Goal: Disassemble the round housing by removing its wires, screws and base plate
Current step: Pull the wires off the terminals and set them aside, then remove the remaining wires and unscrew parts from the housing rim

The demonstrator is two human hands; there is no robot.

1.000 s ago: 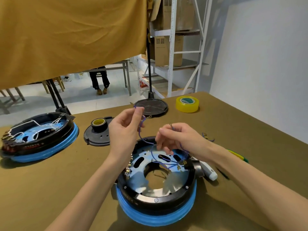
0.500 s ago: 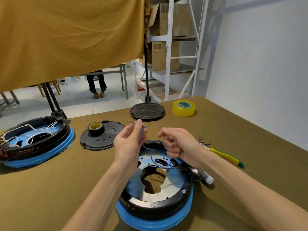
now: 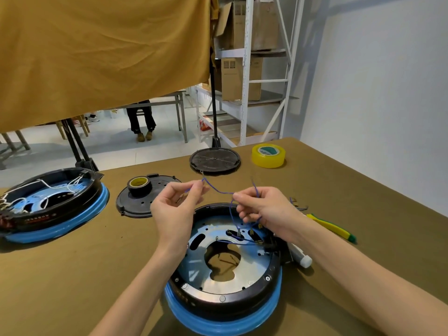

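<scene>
A round housing [image 3: 225,270], black-walled with a blue band around its lower edge, rests on the olive-brown table [image 3: 72,275] directly before the person. Its metal base plate [image 3: 244,275] sits inside, with a large central opening and screws [image 3: 222,298] visible along the near rim. Both hands are raised just above the housing's far edge. The left hand [image 3: 175,209] pinches one end of a thin blue wire [image 3: 218,190] between thumb and fingertips; a small metal terminal projects beyond the pinch. The right hand [image 3: 261,207] grips the same wire further along, fingers curled around it, and the wire sags in a shallow arc between the two hands. From the right hand, the wire drops to the base plate, where further blue strands lie near the connectors at the right side.

To the left, well apart, stands a second housing [image 3: 51,204] with white wires inside. Between the two lies a black disc [image 3: 140,202] bearing a black tape roll [image 3: 139,185]. Beyond the hands lies another black disc [image 3: 214,161], and beside it a yellow tape roll [image 3: 268,156]. Right of the housing lie a white-tipped tool [image 3: 300,257], touching the housing's wall, and a yellow-and-green handle [image 3: 332,227], with loose wire pieces [image 3: 297,204] nearby.
</scene>
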